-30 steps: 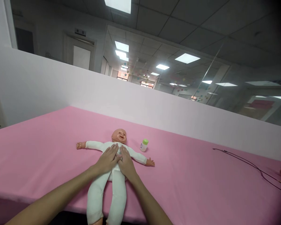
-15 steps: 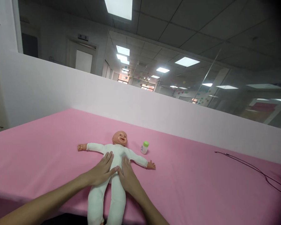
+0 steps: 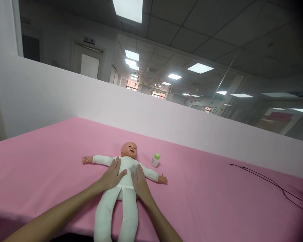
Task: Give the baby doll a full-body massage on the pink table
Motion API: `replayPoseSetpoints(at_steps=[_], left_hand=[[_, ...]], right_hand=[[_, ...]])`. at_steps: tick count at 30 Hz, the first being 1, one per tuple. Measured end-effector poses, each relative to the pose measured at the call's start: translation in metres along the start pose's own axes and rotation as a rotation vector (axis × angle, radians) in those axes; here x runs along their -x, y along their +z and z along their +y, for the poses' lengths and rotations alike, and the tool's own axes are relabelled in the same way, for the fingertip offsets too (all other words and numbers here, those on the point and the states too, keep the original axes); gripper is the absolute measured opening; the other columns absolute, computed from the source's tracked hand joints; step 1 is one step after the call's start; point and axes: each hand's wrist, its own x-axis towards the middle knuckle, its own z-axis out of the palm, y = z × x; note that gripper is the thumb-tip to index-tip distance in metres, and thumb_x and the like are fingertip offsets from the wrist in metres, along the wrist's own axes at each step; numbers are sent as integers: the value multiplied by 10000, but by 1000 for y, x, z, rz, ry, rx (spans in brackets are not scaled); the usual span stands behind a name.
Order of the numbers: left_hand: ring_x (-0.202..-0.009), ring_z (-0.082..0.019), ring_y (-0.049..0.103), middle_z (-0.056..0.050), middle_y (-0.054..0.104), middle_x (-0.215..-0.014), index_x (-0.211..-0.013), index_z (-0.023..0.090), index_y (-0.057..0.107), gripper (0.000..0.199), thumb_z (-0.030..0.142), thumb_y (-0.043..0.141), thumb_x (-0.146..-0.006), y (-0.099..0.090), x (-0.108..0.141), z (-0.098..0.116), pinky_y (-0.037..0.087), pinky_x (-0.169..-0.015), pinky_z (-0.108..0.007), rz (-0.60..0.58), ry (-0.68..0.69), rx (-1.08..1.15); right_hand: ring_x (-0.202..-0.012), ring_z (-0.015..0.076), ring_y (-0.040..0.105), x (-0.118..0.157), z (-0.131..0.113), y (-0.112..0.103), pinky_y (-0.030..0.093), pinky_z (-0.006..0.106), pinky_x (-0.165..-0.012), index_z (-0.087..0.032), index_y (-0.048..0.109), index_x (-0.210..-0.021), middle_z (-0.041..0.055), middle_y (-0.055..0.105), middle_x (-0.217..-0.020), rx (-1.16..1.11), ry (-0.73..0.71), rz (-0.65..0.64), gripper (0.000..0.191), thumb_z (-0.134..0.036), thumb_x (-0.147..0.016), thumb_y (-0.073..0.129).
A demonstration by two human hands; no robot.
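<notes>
A baby doll (image 3: 126,173) in a white suit lies on its back, arms spread, its head away from me. My left hand (image 3: 112,175) rests flat on the left side of its torso, fingers extended toward the shoulder and thumb pointing inward. On the other side of the torso lies my right hand (image 3: 140,184), fingers stretched out toward the doll's right-hand shoulder in the picture. The doll's chest shows between both hands. A small bottle with a green cap (image 3: 155,160) stands just beyond the doll's arm on the right.
Pink cloth (image 3: 204,191) covers the table. Thin dark cables (image 3: 267,180) lie at the right. A low white wall (image 3: 141,112) with glass above it runs along the back edge.
Both hands have moved up the doll's torso toward its shoulders. The thumbs, close together at the belly before, are now farther apart.
</notes>
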Motion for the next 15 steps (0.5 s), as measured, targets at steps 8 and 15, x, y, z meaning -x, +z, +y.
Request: replayPoseSetpoints(at_steps=[8,15], left_hand=[[-1600,-293,58,-149,114,-1716,-1646,77,237,861,683,208,-1036,6,31,45,102,-1299,-501,-54,181,-161],[-1597,-287,130,-150,227,-1699,-1617,92,323,756,594,197,-1065,4,-26,27,127,-1285,-527,55,112,-128]], right_hand=[[-1609,244,34,23,-21,8,52,450,-1315,-71,222,-1639,98,110,-1726,128,-161,-119,728,-429,-1025,379],[-1582,268,223,-20,-23,2,148,442,-1304,-12,332,-1591,169,278,-1685,101,-97,27,730,-419,-990,411]])
